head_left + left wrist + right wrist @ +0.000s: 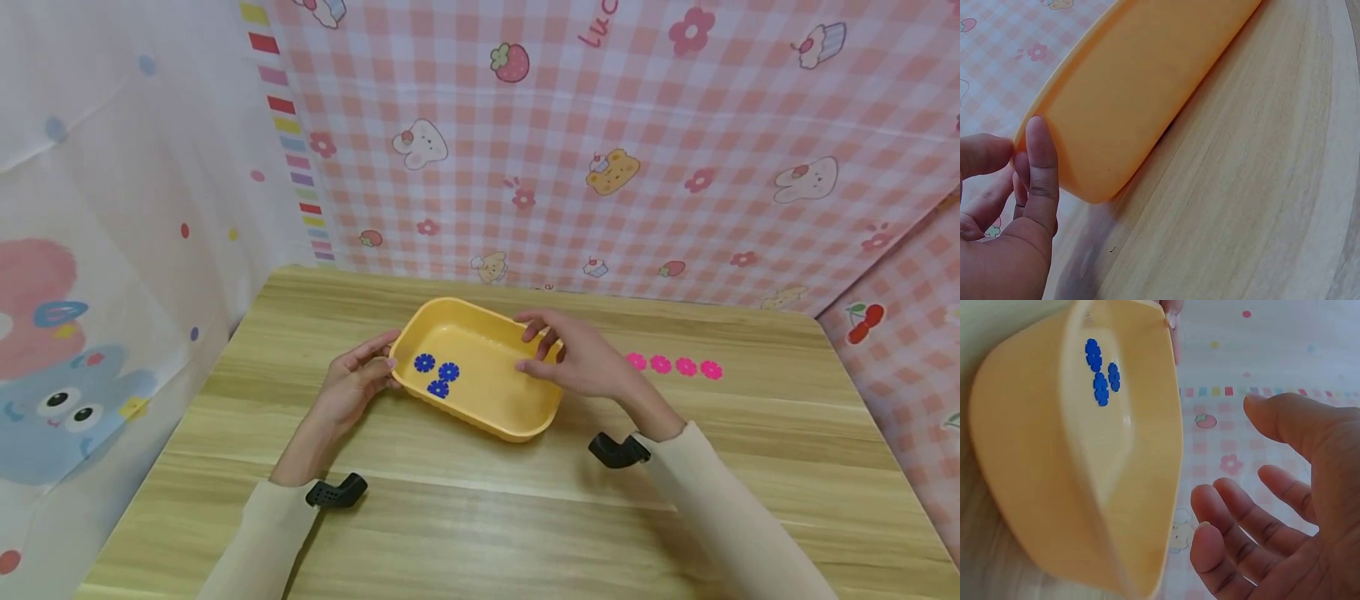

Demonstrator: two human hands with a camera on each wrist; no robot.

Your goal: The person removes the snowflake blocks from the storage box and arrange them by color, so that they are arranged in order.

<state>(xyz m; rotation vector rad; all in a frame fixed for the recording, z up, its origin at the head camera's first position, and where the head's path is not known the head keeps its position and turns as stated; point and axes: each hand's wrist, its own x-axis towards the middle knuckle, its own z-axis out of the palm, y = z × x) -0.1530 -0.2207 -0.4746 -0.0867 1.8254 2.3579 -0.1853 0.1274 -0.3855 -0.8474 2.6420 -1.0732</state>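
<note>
A yellow plastic tray [487,367] with rounded corners is on the wooden table. Three blue notched discs [438,375], like snowflake building pieces, lie inside it near the left end. My left hand [352,383] pinches the tray's left rim; in the left wrist view its thumb [1041,162] is on one side of the wall and fingers on the other. Over the right end of the tray is my right hand [573,354], its fingers loosely bent. Seen from the right wrist, that hand [1272,531] holds nothing, and a gap separates it from the tray [1029,450].
To the right of the tray, a short row of several pink notched discs [673,366] lies on the wooden table [480,517]. A pink checked cloth [570,125] hangs behind the table's back edge. Another patterned cloth [135,208] hangs at the left.
</note>
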